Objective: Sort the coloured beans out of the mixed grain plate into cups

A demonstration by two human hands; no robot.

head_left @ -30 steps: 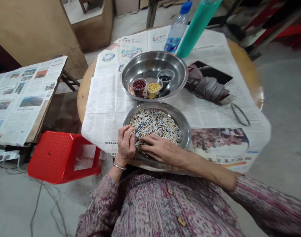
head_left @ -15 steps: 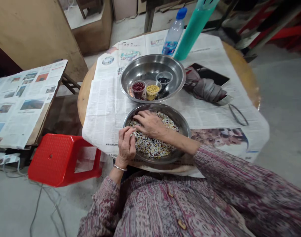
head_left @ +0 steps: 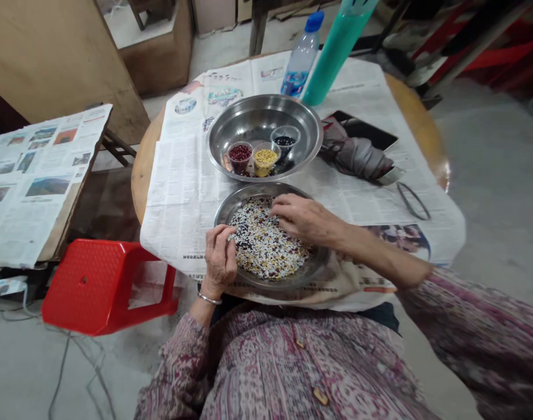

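Note:
A round metal basin (head_left: 222, 205) holds a mix of white, yellow, dark red and black grains and beans (head_left: 270, 242). At its left rim, my left hand (head_left: 220, 254) is closed, fingers curled over the edge and thumb on the inner side. My right hand (head_left: 305, 219) is over the basin's right part, fingers bent together and touching or just above the grains. Whatever is between its fingertips is hidden. Behind stands a larger metal basin (head_left: 310, 116) with three clear cups: dark red beans (head_left: 240, 153), yellow grains (head_left: 266, 156) and black beans (head_left: 284, 142).
Newspaper (head_left: 174, 192) covers the round table. A blue-capped bottle (head_left: 300, 58) and a tall teal bottle (head_left: 336, 55) stand at the back. Right of the basins lie a folded grey umbrella (head_left: 358, 156) and a dark flat device (head_left: 371, 131). A red stool (head_left: 89, 286) stands at left.
My right hand has swept rightward across the grains, from near my left hand to the basin's right side. A dark patch now shows among the grains by my left hand, which stays at the rim.

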